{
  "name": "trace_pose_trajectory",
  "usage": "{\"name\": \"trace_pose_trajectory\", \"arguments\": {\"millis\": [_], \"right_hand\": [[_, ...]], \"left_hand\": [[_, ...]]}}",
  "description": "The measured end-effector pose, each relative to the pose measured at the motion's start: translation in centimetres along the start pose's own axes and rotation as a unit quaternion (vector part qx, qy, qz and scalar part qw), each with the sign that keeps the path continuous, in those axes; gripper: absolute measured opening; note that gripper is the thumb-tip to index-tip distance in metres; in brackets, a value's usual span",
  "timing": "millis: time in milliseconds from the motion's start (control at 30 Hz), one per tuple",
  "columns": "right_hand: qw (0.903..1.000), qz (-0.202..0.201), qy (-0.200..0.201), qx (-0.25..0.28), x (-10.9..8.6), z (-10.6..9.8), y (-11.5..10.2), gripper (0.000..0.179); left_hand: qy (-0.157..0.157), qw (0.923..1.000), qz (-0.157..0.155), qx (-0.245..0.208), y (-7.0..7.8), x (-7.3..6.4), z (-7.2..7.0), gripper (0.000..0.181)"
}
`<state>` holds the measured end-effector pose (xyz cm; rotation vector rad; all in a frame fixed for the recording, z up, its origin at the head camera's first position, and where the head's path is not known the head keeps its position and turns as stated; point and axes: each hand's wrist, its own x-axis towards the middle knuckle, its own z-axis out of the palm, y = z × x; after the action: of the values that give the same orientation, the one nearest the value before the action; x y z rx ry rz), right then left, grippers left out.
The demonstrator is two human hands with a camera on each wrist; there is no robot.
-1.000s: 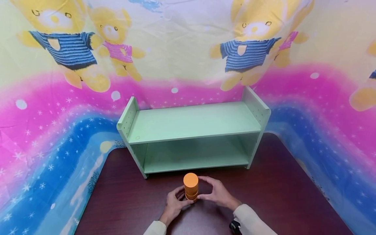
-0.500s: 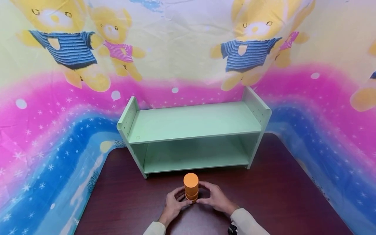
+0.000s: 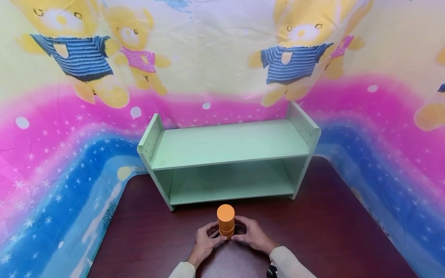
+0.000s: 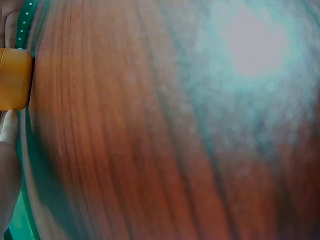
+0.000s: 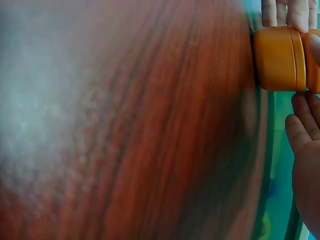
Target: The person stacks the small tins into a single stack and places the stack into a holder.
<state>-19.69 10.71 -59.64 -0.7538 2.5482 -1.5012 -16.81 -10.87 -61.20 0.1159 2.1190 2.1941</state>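
Note:
An orange cylindrical container [image 3: 226, 221] stands upright on the table in the head view, with a ring-like seam low on its side. My left hand [image 3: 204, 240] holds it from the left, thumb across the front near the base and fingers round the far side. From the right, my right hand [image 3: 255, 233] grips it, thumb also low at the front and fingers behind. The right wrist view shows the container [image 5: 277, 59] sideways, fingers on both sides. In the left wrist view, only part of the container [image 4: 14, 80] shows, touched by a fingertip of my left hand [image 4: 7, 175].
A pale green two-tier shelf [image 3: 229, 143] stands behind the container, with raised side panels. The dark red-brown table [image 3: 330, 224] reaches out on both sides. A printed bear cloth [image 3: 215, 58] hangs behind and beside the table.
My right hand has shifted slightly lower and to the left, its fingers sliding down the container and its thumb moving inward. The left hand and container stay in place.

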Motion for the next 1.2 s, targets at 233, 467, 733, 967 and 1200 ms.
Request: {"name": "trace_pose_trajectory", "arguments": {"millis": [233,467,733,967,1200], "right_hand": [[0.9997,-0.002,-0.004,0.024,0.15,0.31,0.34,0.059],[0.9971,0.000,-0.014,0.075,0.36,0.67,0.73,0.053],[0.9969,0.012,-0.009,0.077,0.53,0.64,0.47,0.049],[0.9977,0.014,-0.014,0.066,0.73,0.63,0.63,0.047],[0.9973,0.024,-0.027,0.063,0.70,0.61,0.86,0.048]], "left_hand": [[-0.017,0.9998,-0.010,0.000,0.25,-0.06,-0.27,0.059],[-0.022,0.9996,-0.015,0.002,0.30,-0.05,-0.52,0.056],[-0.028,0.9994,-0.018,-0.012,0.22,0.07,-0.45,0.056],[-0.022,0.9995,-0.017,-0.014,0.27,0.08,-0.49,0.055],[-0.025,0.9993,-0.027,-0.011,0.37,-0.01,-0.57,0.054]]}}
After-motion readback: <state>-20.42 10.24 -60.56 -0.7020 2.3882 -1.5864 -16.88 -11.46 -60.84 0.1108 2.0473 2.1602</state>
